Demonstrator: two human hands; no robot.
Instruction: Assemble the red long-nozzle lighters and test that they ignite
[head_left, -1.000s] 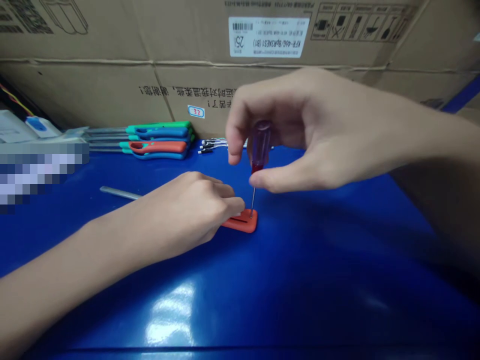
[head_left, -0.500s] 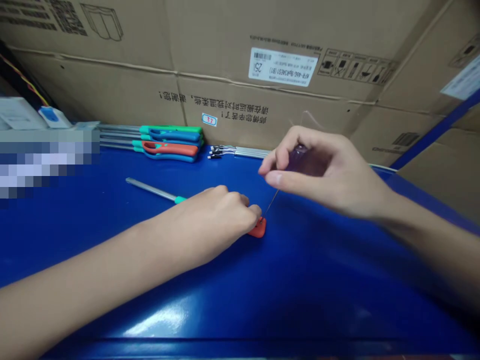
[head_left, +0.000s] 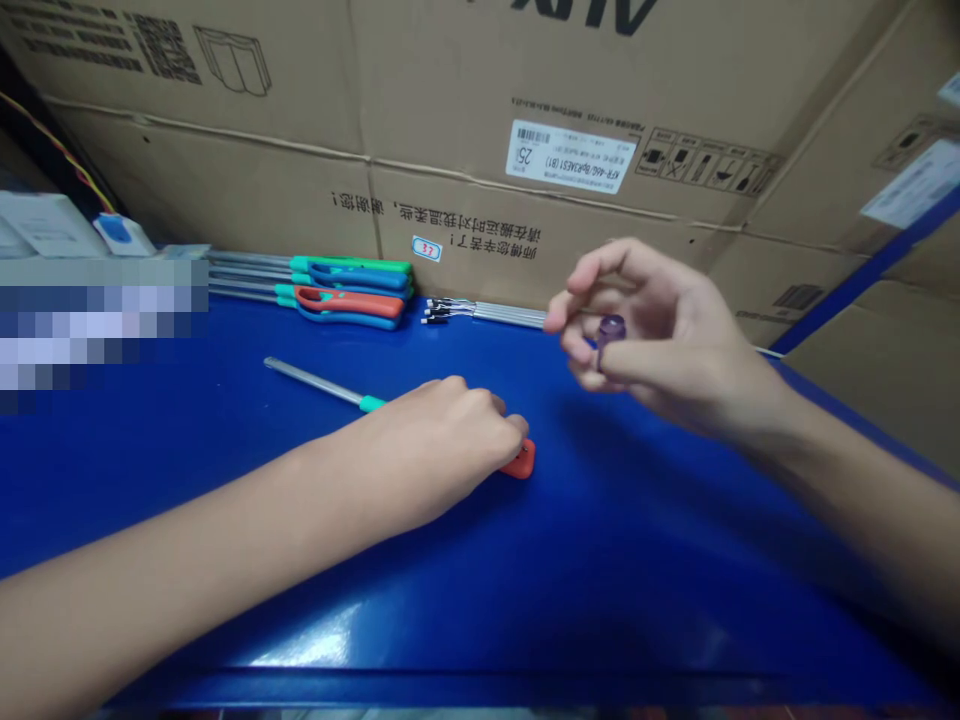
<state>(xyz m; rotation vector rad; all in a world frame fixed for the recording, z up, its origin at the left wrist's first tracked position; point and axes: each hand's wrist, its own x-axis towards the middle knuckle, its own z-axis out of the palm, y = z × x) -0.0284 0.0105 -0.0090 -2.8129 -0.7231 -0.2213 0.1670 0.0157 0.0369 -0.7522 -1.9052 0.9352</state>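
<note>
Orange piece (head_left: 523, 461) under the left hand (head_left: 439, 448)

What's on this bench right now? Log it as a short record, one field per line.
Left hand: curled over an orange-red piece, touching it
Right hand: pinches a translucent purple screwdriver handle above the bench
Near left hand: steel shaft with teal grip
Surface: blue bench
Back row: metal tools with orange, blue and teal handles; black-tipped metal rods
Behind: cardboard cartons
</note>
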